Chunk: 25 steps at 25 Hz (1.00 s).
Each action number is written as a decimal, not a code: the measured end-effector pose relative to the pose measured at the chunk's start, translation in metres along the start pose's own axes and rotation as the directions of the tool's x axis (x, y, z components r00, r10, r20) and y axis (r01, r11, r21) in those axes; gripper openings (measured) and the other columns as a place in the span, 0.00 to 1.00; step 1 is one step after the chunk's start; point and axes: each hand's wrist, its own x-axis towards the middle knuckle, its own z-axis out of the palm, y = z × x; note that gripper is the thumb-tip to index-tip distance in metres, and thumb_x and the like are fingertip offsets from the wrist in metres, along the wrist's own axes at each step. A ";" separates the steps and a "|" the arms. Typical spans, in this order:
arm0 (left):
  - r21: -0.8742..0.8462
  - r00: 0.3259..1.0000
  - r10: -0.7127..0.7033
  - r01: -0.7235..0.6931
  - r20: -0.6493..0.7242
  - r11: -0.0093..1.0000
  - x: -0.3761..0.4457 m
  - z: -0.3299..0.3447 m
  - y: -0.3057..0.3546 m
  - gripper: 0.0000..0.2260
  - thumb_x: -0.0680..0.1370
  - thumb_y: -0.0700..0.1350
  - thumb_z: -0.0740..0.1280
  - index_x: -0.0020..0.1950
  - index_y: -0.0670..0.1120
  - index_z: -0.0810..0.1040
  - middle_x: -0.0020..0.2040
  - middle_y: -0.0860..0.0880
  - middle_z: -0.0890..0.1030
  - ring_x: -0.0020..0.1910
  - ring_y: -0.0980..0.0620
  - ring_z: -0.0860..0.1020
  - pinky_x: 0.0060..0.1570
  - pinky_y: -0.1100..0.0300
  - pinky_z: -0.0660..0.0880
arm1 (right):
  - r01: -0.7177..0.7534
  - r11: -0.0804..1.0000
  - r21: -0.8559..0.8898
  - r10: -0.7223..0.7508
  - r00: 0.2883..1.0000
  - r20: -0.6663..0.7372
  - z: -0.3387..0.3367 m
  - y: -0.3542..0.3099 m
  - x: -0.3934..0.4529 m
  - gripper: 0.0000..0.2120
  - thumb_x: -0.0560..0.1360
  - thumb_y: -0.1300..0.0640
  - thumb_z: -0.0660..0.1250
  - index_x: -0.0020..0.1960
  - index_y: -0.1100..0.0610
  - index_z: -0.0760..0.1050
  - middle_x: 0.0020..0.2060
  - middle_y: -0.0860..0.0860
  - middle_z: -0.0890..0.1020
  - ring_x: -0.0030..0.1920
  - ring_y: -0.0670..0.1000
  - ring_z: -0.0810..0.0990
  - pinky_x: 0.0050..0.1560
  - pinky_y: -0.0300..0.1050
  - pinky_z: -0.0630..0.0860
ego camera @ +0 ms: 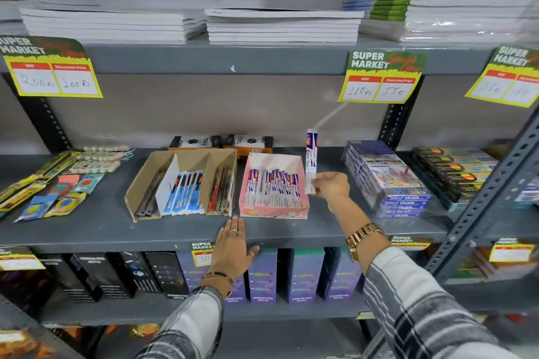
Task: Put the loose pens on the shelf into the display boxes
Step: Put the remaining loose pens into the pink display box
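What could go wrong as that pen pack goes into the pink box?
1. The right hand pinches the upright pen pack only at its bottom end, so it could tip or slip out.
2. The pink box is already crowded with packs, so this one may catch or lie on top.
3. The left hand rests on the shelf edge, not on the box, which could slide when pushed.

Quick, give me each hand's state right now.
Left hand: open, flat on the shelf edge, holding nothing.
Right hand: closed on a packaged pen, held upright.

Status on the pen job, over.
Right hand holds packaged pen upright beside pink display box. Left hand flat on shelf edge. Nothing blocking.
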 end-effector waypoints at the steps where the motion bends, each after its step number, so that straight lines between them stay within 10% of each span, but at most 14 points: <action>1: 0.006 1.000 0.006 -0.006 0.014 1.000 0.000 0.000 -0.001 0.35 0.80 0.55 0.57 0.76 0.38 0.43 0.78 0.41 0.46 0.78 0.44 0.46 0.77 0.54 0.44 | 0.001 0.999 -0.038 -0.001 1.000 0.021 0.007 -0.003 -0.002 0.09 0.72 0.68 0.68 0.35 0.58 0.77 0.52 0.61 0.84 0.51 0.61 0.84 0.55 0.56 0.81; 9: -0.026 0.999 0.029 -0.028 0.035 0.999 0.001 -0.002 -0.005 0.36 0.79 0.54 0.60 0.76 0.38 0.43 0.79 0.41 0.46 0.78 0.45 0.45 0.77 0.53 0.43 | 0.115 0.883 -0.455 -0.122 0.992 0.015 0.050 -0.013 -0.014 0.13 0.77 0.65 0.62 0.60 0.70 0.74 0.60 0.65 0.78 0.61 0.64 0.77 0.60 0.52 0.75; 25: -0.034 0.999 0.030 -0.029 0.030 0.999 0.002 -0.001 -0.006 0.35 0.80 0.54 0.59 0.76 0.39 0.43 0.79 0.42 0.46 0.78 0.46 0.45 0.76 0.55 0.41 | 0.309 0.617 -0.724 -0.275 0.946 0.170 0.062 -0.015 -0.015 0.13 0.78 0.67 0.60 0.61 0.69 0.71 0.60 0.64 0.78 0.60 0.62 0.78 0.58 0.50 0.77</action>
